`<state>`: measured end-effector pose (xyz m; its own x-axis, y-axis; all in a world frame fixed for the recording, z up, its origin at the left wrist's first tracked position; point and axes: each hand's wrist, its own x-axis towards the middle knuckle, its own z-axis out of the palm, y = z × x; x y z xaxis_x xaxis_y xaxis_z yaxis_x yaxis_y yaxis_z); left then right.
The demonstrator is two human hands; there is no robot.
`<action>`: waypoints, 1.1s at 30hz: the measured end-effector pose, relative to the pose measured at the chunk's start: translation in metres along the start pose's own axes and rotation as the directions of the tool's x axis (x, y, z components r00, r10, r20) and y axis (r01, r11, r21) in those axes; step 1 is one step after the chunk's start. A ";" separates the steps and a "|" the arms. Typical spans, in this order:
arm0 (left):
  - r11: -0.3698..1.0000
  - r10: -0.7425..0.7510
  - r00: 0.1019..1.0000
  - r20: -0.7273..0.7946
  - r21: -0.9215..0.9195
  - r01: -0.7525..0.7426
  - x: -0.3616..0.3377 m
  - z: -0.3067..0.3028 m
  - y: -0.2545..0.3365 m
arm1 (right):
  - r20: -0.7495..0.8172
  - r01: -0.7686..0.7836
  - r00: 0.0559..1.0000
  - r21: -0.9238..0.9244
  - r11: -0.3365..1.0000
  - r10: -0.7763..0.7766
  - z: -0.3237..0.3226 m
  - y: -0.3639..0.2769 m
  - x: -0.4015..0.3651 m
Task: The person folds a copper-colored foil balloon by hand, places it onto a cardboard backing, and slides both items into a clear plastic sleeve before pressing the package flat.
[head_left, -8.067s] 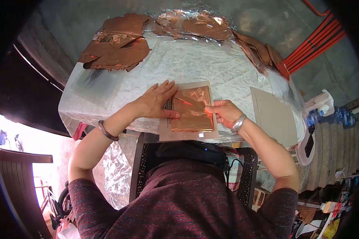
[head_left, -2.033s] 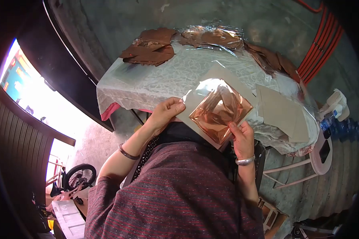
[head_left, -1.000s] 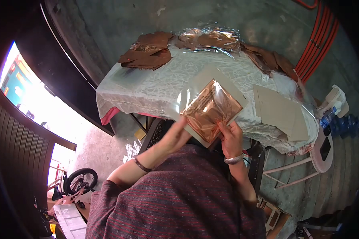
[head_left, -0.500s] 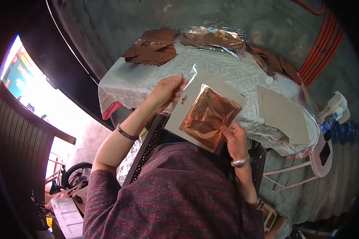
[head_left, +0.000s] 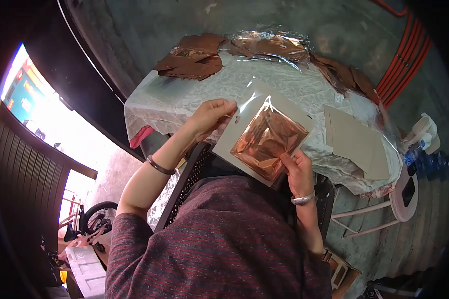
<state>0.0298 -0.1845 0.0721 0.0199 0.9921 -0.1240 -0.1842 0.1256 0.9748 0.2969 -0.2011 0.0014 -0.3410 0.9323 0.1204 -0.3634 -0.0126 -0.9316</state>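
Note:
A pale card with a shiny copper-coloured packet (head_left: 269, 142) on it is held in front of my body, tilted, with clear film shining over it. My left hand (head_left: 213, 118) pinches the film at the card's upper left corner, near a small hang hole. At the card's lower right edge, my right hand (head_left: 298, 172) grips it, with the thumb on top over the packet's corner. The right fingers are partly hidden behind the card.
A cloth-covered table (head_left: 159, 102) bears brown sheets (head_left: 197, 57), brown pieces in clear film (head_left: 277, 47), more brown pieces (head_left: 344, 74) and pale cards (head_left: 356, 142). A stool (head_left: 406, 202) with a phone stands at the right, near water bottles (head_left: 434, 167).
The card and packet have shifted slightly right, and both hands have moved with them. The film reflections have changed, and my left thumb and fingers sit further over the corner.

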 end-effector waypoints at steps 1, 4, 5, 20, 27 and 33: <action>0.997 0.002 1.000 -0.005 0.082 -0.002 -0.003 -0.003 -0.001 | -0.014 0.002 1.000 0.006 1.000 -0.002 0.000 0.001 0.000; 0.998 -0.044 0.997 0.067 -0.039 0.046 -0.005 -0.012 -0.004 | 0.027 0.007 1.000 -0.003 1.000 -0.007 -0.003 0.005 0.001; 0.998 -0.044 0.997 0.068 -0.039 0.046 -0.005 -0.011 -0.005 | 0.026 0.007 1.000 -0.003 1.000 -0.007 -0.002 0.006 0.001; 0.966 0.041 0.998 0.055 0.254 -0.053 0.005 -0.022 -0.024 | 0.028 -0.038 0.999 0.027 0.999 0.037 -0.005 0.015 0.002; 0.829 -0.031 0.852 0.523 -0.462 0.314 -0.003 -0.020 -0.027 | -0.016 -0.062 0.998 0.114 0.992 0.064 -0.003 0.011 0.003; 0.782 0.219 0.878 0.426 -0.615 0.104 -0.025 0.014 -0.096 | -0.162 -0.029 0.984 0.238 0.971 0.069 0.003 0.022 0.020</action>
<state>0.0604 -0.2213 -0.0159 0.3957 0.9000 0.1830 -0.7462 0.1989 0.6353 0.2796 -0.1839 -0.0159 -0.2202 0.9754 -0.0017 -0.5489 -0.1253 -0.8265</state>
